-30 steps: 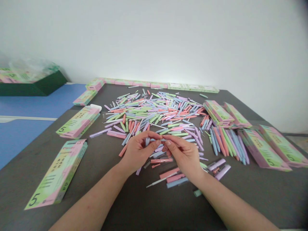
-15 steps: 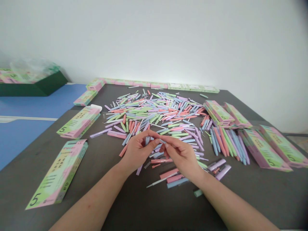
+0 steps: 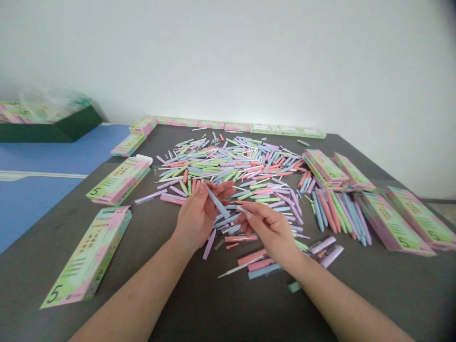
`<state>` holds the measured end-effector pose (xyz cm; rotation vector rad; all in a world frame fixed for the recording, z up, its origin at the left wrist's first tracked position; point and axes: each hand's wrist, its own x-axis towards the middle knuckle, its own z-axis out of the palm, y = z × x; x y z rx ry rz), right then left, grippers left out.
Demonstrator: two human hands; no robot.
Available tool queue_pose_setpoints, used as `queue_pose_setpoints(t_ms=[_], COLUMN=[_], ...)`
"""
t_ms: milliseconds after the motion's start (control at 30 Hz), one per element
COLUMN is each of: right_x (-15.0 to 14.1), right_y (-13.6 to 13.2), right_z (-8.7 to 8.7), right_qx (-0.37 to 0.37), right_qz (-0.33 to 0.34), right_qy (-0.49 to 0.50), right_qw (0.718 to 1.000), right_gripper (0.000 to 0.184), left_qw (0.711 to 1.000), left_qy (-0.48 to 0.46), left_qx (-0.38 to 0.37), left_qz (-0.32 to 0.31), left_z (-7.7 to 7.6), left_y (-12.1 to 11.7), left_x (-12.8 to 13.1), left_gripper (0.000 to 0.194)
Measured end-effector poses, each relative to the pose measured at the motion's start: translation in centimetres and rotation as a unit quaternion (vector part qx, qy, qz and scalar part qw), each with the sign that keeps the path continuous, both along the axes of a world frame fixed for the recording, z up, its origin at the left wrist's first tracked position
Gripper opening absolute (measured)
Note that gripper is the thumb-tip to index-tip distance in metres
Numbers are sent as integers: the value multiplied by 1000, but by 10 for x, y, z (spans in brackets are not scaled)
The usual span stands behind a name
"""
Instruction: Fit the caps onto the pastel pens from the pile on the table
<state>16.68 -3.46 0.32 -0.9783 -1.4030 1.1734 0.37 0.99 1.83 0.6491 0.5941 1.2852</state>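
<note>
My left hand [image 3: 196, 216] is closed on a light blue pen barrel [image 3: 218, 203], which slants down to the right from the thumb. Close beside it, my right hand [image 3: 269, 225] pinches a small pale piece [image 3: 242, 209] between thumb and forefinger; its kind is hard to make out. The two hands are apart, over the near side of a big loose pile of pastel pen parts [image 3: 213, 164]. Below the right hand lie a thin white refill [image 3: 242, 270], a blue pen barrel [image 3: 264, 271] and purple pen caps [image 3: 331, 255].
Printed pen boxes stand at the left [image 3: 87, 256] and right [image 3: 399, 221], with a row of boxes [image 3: 237, 127] along the back edge. Several assembled-looking pens [image 3: 337, 209] lie side by side at the right. A dark green tray [image 3: 76, 124] sits on the blue surface [image 3: 35, 197].
My hands have drawn apart from where they met. The left hand has turned and its fingers opened out, bringing the blue pen barrel into view. The right hand keeps its pinch.
</note>
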Motion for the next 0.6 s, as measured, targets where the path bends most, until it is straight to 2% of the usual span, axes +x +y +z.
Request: queue_pose_setpoints(t_ms=[167,300,600], right_x=[-2,-4,-4], right_y=[-3,-3,-1], right_z=[-1,1,0], right_qx=[16,10,0], right_qz=[1,0,-17], right_qy=[-79,-109,-100], right_qw=[997,994,995], right_gripper=[19,20,19], left_qw=[999,998,999], left_qy=[9,9,17], left_qx=[-7,-1,43], left_qz=[47,61,18], left_z=[-2,-1,-2], left_y=[2,2,-1], left_x=[1,1,4], left_gripper=[13,15,16])
